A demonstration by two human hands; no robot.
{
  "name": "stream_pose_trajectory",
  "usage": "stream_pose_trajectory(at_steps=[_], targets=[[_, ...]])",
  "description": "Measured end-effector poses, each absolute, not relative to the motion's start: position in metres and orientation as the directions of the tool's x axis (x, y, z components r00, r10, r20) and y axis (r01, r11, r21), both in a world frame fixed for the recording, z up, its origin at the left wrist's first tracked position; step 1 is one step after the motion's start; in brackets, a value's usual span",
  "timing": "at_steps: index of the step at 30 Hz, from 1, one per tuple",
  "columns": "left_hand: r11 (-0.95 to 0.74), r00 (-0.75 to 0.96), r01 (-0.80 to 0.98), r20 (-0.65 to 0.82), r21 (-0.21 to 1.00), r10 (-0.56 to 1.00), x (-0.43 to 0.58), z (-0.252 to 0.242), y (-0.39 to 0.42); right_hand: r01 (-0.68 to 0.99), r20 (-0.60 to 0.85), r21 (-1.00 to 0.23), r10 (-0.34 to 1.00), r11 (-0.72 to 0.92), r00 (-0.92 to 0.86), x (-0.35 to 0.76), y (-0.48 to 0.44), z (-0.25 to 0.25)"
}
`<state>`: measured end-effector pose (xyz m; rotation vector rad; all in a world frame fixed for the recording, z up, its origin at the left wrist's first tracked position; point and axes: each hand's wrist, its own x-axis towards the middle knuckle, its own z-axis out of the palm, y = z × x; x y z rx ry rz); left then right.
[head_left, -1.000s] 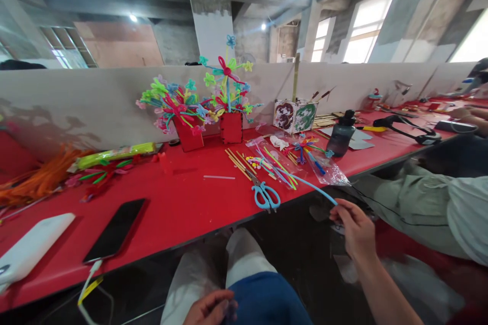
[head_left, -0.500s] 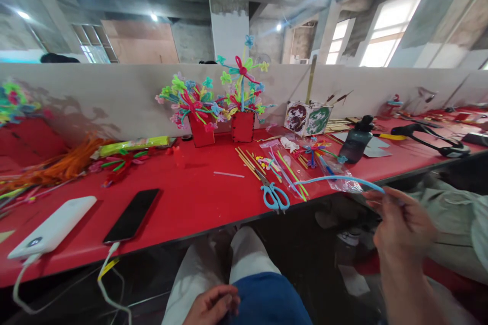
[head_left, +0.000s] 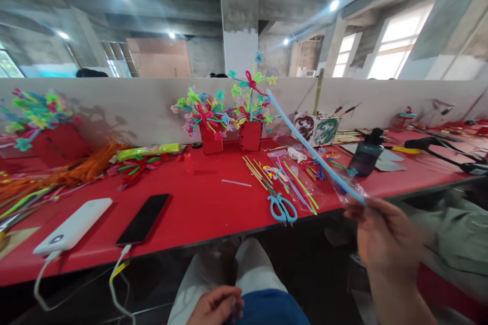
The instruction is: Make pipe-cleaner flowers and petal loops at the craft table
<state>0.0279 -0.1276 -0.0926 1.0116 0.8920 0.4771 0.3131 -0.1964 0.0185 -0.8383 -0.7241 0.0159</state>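
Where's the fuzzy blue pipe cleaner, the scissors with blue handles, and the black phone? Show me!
Blue pipe cleaner (head_left: pixel 311 150), head view: middle of its length.
Blue-handled scissors (head_left: pixel 278 197), head view: where the handles begin.
Black phone (head_left: pixel 143 219), head view: middle of its upper face.

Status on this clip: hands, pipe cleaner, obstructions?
Right hand gripping light-blue pipe cleaner, raised. Left hand half-curled, low. No visible obstruction; scissors on table.

Motion blurs the right hand (head_left: pixel 389 236), whose grip hides the near end of the light-blue fuzzy stem (head_left: pixel 310 147). The bottom edge crops the left hand (head_left: pixel 217 306); the right edge, a black strapped device (head_left: pixel 418 143).
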Motion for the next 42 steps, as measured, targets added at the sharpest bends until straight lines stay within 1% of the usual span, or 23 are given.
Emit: stream_pose_trajectory(at_steps=[2,4,5,6,7,8,9,11,13,15,18,20,22,23,25,26,27,29,30,33,36,39,42], targets=[[0.442,0.557,-0.021,-0.357,0.897,0.75,0.03,-0.073,-0.125,0.239,0.595,-0.754,0.482,0.612,0.643,0.282,-0.201,0.003],[0.399,0.578,-0.137,-0.254,0.907,0.775,0.033,-0.052,-0.125,0.258,0.594,-0.796,0.624,0.548,0.509,0.253,-0.204,-0.014],[0.361,0.582,-0.186,-0.193,0.914,0.79,0.034,-0.041,-0.126,0.279,0.592,-0.806,0.698,0.522,0.403,0.241,-0.204,-0.022],[0.321,0.571,-0.231,-0.139,0.918,0.809,0.035,-0.033,-0.126,0.317,0.609,-0.788,0.744,0.527,0.277,0.23,-0.203,-0.029],[0.314,0.533,-0.264,-0.133,0.912,0.836,0.035,-0.025,-0.127,0.353,0.602,-0.773,0.785,0.527,0.148,0.223,-0.203,-0.036],[0.313,0.485,-0.294,-0.141,0.903,0.863,0.035,-0.02,-0.128,0.375,0.583,-0.768,0.809,0.52,0.073,0.218,-0.202,-0.041],[0.311,0.438,-0.317,-0.152,0.896,0.886,0.034,-0.017,-0.127,0.386,0.556,-0.777,0.829,0.498,0.049,0.215,-0.202,-0.046],[0.305,0.365,-0.336,-0.176,0.891,0.914,0.029,-0.014,-0.123,0.361,0.459,-0.847,0.879,0.39,0.129,0.216,-0.204,-0.054],[0.28,0.314,-0.342,-0.172,0.897,0.934,0.023,-0.014,-0.115,0.284,0.326,-0.925,0.912,0.253,0.249,0.223,-0.209,-0.062],[0.228,0.255,-0.369,-0.138,0.901,0.957,0.014,-0.012,-0.105,0.185,0.207,-0.971,0.924,0.153,0.322,0.232,-0.216,-0.071],[0.133,0.171,-0.39,-0.071,0.911,0.983,0.004,-0.007,-0.093,0.095,0.11,-0.992,0.913,0.079,0.392,0.247,-0.223,-0.084],[0.084,0.151,-0.378,-0.028,0.922,0.988,0.002,-0.004,-0.09,0.151,0.092,-0.988,0.917,0.035,0.387,0.257,-0.223,-0.09],[0.062,0.162,-0.35,-0.005,0.935,0.987,0.003,-0.003,-0.091,0.33,0.129,-0.944,0.92,0.0,0.37,0.263,-0.218,-0.09],[0.06,0.174,-0.333,-0.001,0.941,0.985,0.005,-0.003,-0.092,0.443,0.176,-0.897,0.917,-0.001,0.358,0.263,-0.214,-0.085],[0.065,0.217,-0.29,-0.001,0.955,0.976,0.012,-0.004,-0.097,0.644,0.327,-0.763,0.893,0.057,0.309,0.259,-0.202,-0.07],[0.066,0.246,-0.263,0.001,0.962,0.969,0.015,-0.004,-0.099,0.704,0.394,-0.701,0.885,0.114,0.249,0.253,-0.195,-0.059],[0.062,0.278,-0.231,0.005,0.971,0.961,0.019,-0.004,-0.102,0.758,0.448,-0.622,0.883,0.195,0.14,0.246,-0.188,-0.048],[0.034,0.336,-0.145,0.017,0.989,0.942,0.023,-0.004,-0.105,0.843,0.492,-0.446,0.869,0.3,-0.049,0.231,-0.175,-0.027],[0.008,0.356,-0.095,0.027,0.995,0.934,0.023,-0.003,-0.105,0.871,0.493,-0.373,0.864,0.319,-0.105,0.224,-0.169,-0.018],[-0.077,0.352,0.033,0.061,0.996,0.934,0.018,-0.003,-0.102,0.936,0.499,-0.23,0.858,0.268,-0.123,0.216,-0.162,-0.007],[-0.115,0.282,0.071,0.09,0.991,0.955,0.008,-0.005,-0.097,0.96,0.491,-0.192,0.867,0.206,-0.087,0.226,-0.164,-0.012],[-0.134,0.222,0.049,0.12,0.99,0.968,0.002,-0.005,-0.092,0.954,0.541,-0.244,0.841,0.175,-0.016,0.24,-0.168,-0.016],[-0.151,0.185,0.024,0.144,0.988,0.972,0.002,-0.003,-0.092,0.939,0.621,-0.313,0.779,0.145,0.087,0.249,-0.171,-0.011]])
